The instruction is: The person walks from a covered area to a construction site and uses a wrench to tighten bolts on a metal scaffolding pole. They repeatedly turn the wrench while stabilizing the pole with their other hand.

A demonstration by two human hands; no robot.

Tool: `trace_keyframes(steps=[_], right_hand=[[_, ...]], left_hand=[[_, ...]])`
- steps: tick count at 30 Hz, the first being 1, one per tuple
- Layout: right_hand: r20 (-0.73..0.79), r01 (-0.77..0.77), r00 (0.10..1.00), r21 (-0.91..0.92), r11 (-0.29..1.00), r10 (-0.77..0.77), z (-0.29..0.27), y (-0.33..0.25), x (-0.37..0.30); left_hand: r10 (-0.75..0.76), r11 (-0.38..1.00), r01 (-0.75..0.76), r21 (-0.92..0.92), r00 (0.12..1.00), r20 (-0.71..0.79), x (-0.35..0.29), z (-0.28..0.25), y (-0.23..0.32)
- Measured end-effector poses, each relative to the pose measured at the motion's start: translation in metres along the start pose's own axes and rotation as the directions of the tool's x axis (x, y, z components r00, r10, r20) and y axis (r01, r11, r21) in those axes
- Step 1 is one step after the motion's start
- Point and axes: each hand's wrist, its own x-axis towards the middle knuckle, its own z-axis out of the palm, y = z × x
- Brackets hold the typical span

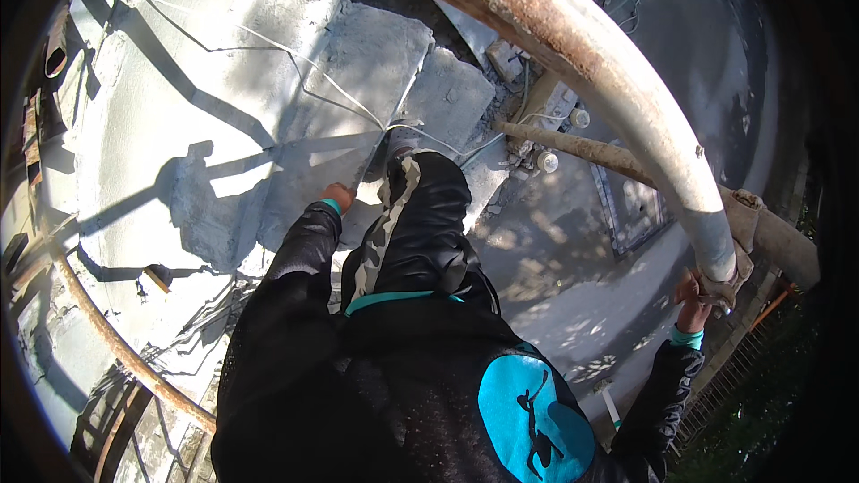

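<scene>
My left hand [339, 196] is closed in front of my left thigh, on a thin, long tool [371, 157] that slants up towards my foot. Its exact kind is hard to make out. Out at the right, my right hand [692, 302] grips a scaffold clamp [721, 291] where a thick, rusty, pale pipe [617, 54] meets a cross pipe [777, 237]. Some of those fingers are hidden behind the clamp. My foot [404, 138] stands on grey concrete steps [371, 58].
A thin white cord [295, 54] runs loosely across the steps to near my foot. Another rusty pipe [116, 340] curves along the lower left. A thinner pole [582, 148] reaches towards the right-hand joint. Rubble and bricks [506, 61] lie beside the steps; a metal grating [716, 394] is lower right.
</scene>
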Motion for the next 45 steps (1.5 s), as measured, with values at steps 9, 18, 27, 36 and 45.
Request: trace_keyframes(steps=[9, 18, 27, 36, 45], right_hand=[[-0.026, 0.039, 0.999, -0.044, 0.998, -0.04, 0.019, -0.022, 0.005], [-0.09, 0.171, 0.982, 0.017, 0.985, -0.169, 0.033, -0.015, 0.009], [-0.519, 0.049, 0.67, -0.683, 0.728, -0.531, 0.097, -0.02, 0.014], [-0.636, 0.043, 0.571, -0.608, 0.792, -0.519, 0.114, -0.059, 0.005], [-0.752, 0.029, 0.45, -0.528, 0.849, -0.483, 0.128, -0.063, 0.009]], left_hand=[[0.058, 0.451, 0.479, -0.754, 0.827, 0.56, -0.083, 0.034, 0.136], [-0.051, 0.817, 0.024, -0.576, 0.998, -0.03, -0.014, -0.019, 0.065], [0.615, 0.659, -0.739, -0.14, 0.637, -0.465, -0.186, -0.274, 0.237], [0.945, 0.194, -0.764, 0.616, -0.023, -0.327, -0.359, -0.477, 0.392], [0.886, 0.252, -0.588, 0.769, 0.46, 0.061, -0.303, -0.494, 0.41]])
